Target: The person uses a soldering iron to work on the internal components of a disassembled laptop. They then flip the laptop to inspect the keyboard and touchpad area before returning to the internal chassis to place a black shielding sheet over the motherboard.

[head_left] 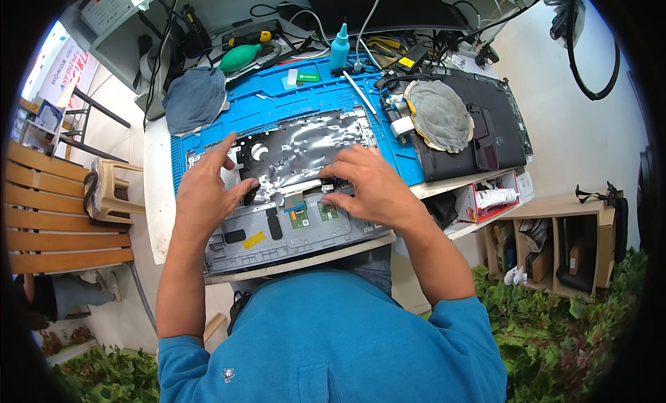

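Observation:
A laptop top case (288, 243) lies inner side up on a blue work mat (267, 104). Black shiny film (291, 149) covers its keyboard area, and a touchpad with a green circuit board (299, 217) shows at the near side. My left hand (207, 188) rests at the case's left part, thumb and fingers spread, thumb tip by the film's lower left corner. Over the right part is my right hand (368, 184), index finger and thumb apart on either side of a small dark piece near the pale flat cable (300, 188). No grip on it shows.
At the right lies a dark laptop part (444, 163) with a grey cloth pad (439, 116) on top. A blue cloth pad (195, 101), green air blower (240, 58), yellow-black screwdriver (250, 38) and blue bottle (340, 49) stand around the mat. Cables hang at the back.

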Available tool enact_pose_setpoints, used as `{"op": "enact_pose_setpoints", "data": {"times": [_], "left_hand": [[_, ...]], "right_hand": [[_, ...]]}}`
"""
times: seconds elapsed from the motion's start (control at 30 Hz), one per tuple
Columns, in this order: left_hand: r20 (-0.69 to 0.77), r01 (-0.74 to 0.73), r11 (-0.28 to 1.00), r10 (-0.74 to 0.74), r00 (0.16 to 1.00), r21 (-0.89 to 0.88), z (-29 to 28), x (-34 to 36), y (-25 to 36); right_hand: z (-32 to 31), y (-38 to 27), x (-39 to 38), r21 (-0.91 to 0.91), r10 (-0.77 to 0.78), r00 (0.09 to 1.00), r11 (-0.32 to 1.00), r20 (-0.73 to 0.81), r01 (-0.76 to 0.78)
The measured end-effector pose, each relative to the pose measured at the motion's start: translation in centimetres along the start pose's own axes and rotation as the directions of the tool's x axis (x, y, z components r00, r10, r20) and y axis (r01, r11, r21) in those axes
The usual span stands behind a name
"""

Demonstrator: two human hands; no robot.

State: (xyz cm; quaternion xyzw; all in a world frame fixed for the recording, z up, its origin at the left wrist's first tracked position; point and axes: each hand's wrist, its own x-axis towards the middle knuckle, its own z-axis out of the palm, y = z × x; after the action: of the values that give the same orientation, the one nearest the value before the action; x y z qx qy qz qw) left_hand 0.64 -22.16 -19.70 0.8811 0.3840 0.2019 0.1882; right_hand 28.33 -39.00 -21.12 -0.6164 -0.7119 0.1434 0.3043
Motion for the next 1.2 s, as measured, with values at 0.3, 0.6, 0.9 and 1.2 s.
{"op": "enact_pose_setpoints", "data": {"times": [0.3, 0.6, 0.9, 1.2], "left_hand": [[0.245, -0.299, 0.909, 0.373, 0.895, -0.291, -1.7, 1.0, 6.0], [0.508, -0.315, 0.948, 0.251, 0.824, 0.042, 0.3, 2.7, 10.2], [0.526, -0.374, 0.925, 0.287, 0.801, 0.065, -1.2, 1.8, 10.0], [0.36, -0.351, 0.935, 0.342, 0.868, -0.043, 0.8, 2.0, 11.0]], "right_hand": [[0.0, 1.0, -0.2, 0.0, 0.017, 0.999, 1.0, -0.039, -0.017], [1.4, 1.1, 0.1, -0.087, -0.035, 0.998, 0.996, -0.049, 0.031], [1.2, 0.7, -0.8, -0.008, -0.023, 0.998, 1.0, -0.066, 0.023], [2.2, 0.4, -0.5, 0.02, -0.014, 0.99, 1.0, -0.139, 0.017]]}}
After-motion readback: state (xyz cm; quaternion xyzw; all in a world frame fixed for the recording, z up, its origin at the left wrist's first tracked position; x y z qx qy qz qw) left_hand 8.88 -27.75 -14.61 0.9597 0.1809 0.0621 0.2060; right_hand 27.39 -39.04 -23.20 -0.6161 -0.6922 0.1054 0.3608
